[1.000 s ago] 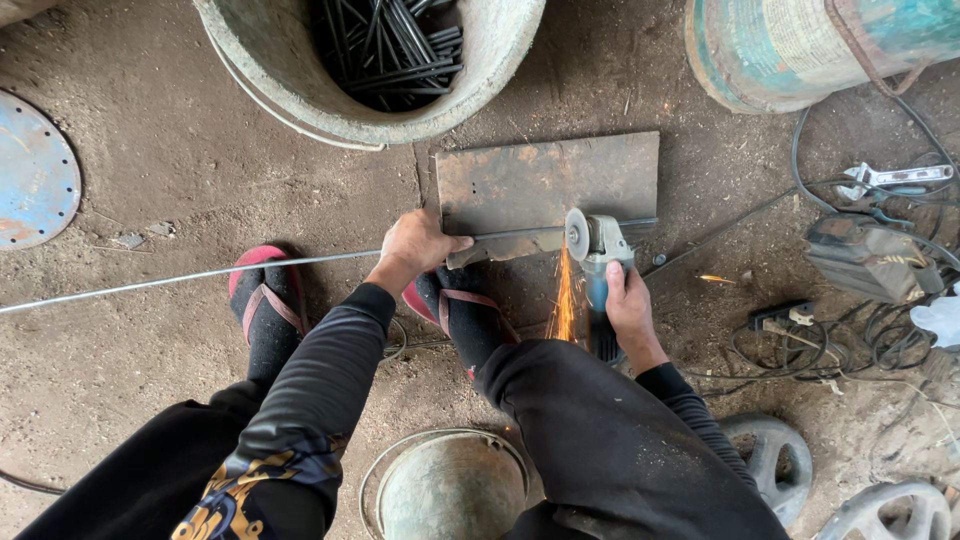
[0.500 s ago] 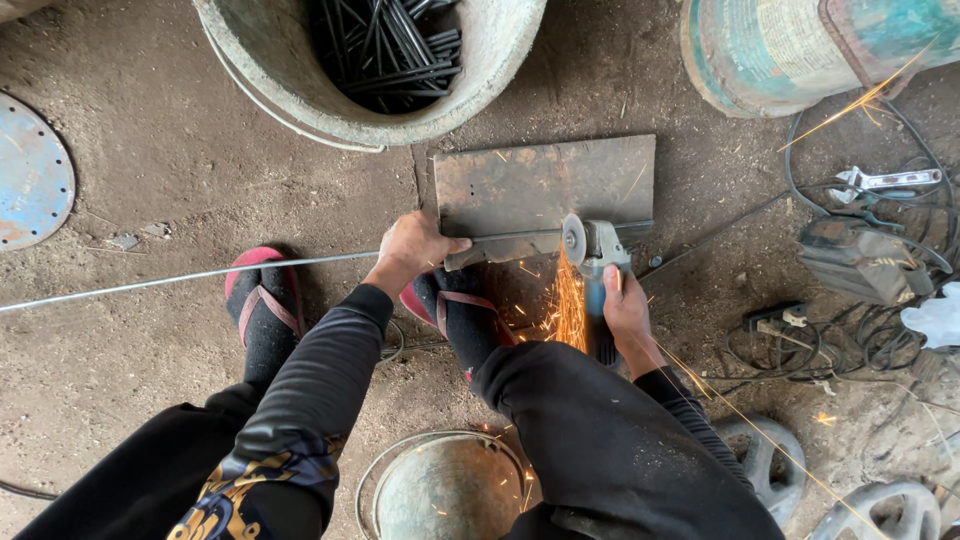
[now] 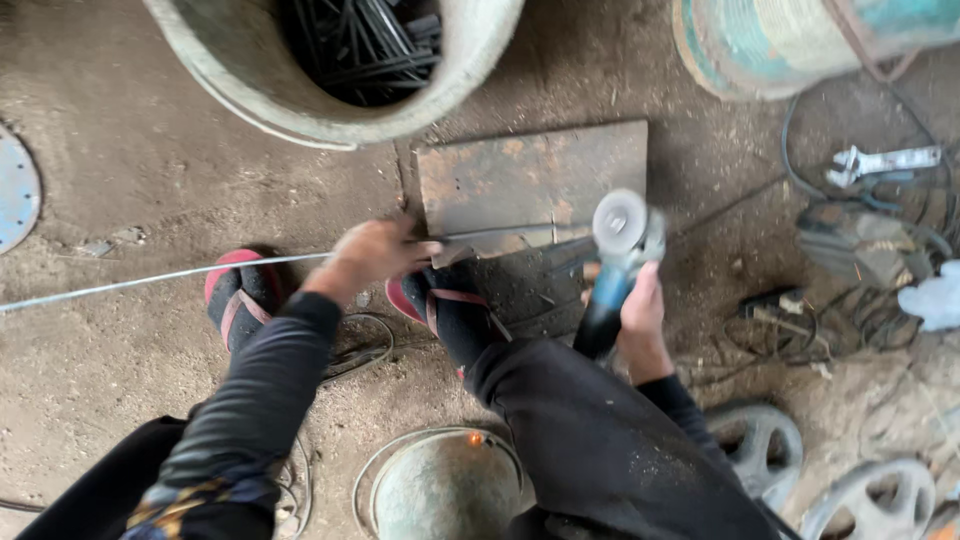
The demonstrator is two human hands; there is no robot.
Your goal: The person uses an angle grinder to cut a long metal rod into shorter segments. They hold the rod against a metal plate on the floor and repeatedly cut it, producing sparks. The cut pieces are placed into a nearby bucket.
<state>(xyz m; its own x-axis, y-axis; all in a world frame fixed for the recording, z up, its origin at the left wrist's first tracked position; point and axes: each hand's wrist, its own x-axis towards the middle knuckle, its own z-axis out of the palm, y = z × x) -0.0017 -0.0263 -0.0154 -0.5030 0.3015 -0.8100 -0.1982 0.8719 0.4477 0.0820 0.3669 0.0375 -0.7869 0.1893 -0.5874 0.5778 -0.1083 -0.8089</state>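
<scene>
Sparks gone; right hand [image 3: 640, 305] grips angle grinder [image 3: 615, 265], left hand [image 3: 375, 252] clasps metal rod [image 3: 150, 281]

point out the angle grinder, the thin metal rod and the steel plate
angle grinder [image 3: 622, 240], head view, on the disc guard.
thin metal rod [image 3: 150, 277], head view, on its bare span left of the left hand.
steel plate [image 3: 520, 175], head view, on its rusty top face.

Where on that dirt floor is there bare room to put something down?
The widest bare patch lies at the left, between the blue disc, the big tub and the long rod. A smaller one lies below the rod, left of the left shoe. The right side is crowded: cables, a wrench and wheels. The steel plate sits just beyond both hands.
</scene>
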